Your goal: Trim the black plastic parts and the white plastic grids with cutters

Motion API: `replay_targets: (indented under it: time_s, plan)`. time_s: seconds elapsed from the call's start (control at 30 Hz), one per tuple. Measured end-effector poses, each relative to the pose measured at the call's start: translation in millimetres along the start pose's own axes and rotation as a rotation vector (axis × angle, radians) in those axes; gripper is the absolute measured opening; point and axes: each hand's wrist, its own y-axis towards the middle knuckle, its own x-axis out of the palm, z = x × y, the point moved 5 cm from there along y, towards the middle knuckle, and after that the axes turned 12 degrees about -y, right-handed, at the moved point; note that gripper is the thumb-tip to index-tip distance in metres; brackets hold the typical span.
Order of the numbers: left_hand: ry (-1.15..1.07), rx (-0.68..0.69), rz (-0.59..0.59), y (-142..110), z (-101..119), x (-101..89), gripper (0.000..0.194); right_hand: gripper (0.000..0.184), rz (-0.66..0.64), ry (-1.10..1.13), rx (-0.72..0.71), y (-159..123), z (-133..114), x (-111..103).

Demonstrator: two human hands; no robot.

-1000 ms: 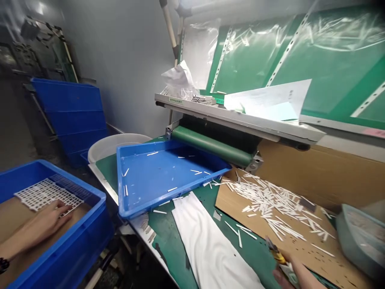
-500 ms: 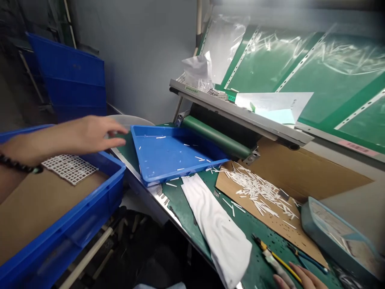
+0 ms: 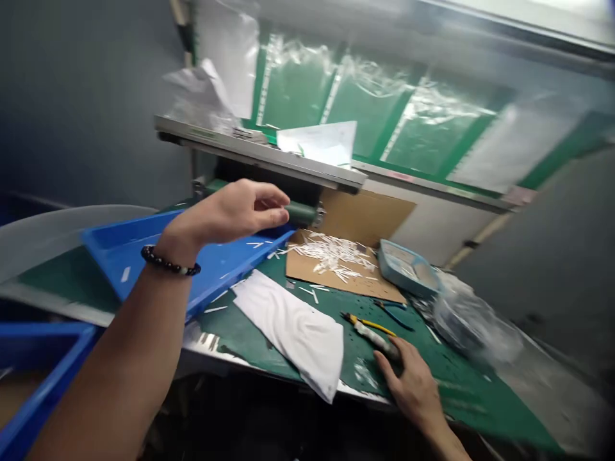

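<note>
Head view: a pair of pliers (image 3: 369, 334) with yellow and white-taped handles lies on the green mat of the table (image 3: 461, 400). Its long axis runs from the yellow end at upper left down to lower right, the taped end just at the fingers (image 3: 391, 365) of the right hand (image 3: 413, 384). Those fingers curl low against that end; whether they grip it, I cannot tell. The left hand (image 3: 235, 211) hangs raised, loosely open and holding nothing, its fingertips (image 3: 281, 205) just beside a green roller (image 3: 302, 213), above a blue tray (image 3: 144, 256). Left of the right fingers lies a white cloth (image 3: 293, 333). Beyond them, white strips (image 3: 331, 253) scatter over cardboard (image 3: 307, 272), with a pale blue tray (image 3: 408, 269) and a clear plastic bag (image 3: 475, 326) further right. Behind rise a metal shelf (image 3: 259, 153) and film-covered green panels (image 3: 369, 109), beside a grey wall (image 3: 86, 115).
</note>
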Motion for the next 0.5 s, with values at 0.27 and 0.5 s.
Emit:
replay_targets:
  time_s: [0.27,0.5]
  plan:
    - [-0.075,0.123,-0.628,84,-31,141.3,0.038,0.026,0.049,0.104,-0.037,-5,-3,-8]
    - [-0.134,0.286,-0.859,116,6,281.0,0.035,0.048,-0.005,0.192,-0.287,-5,-13,-24]
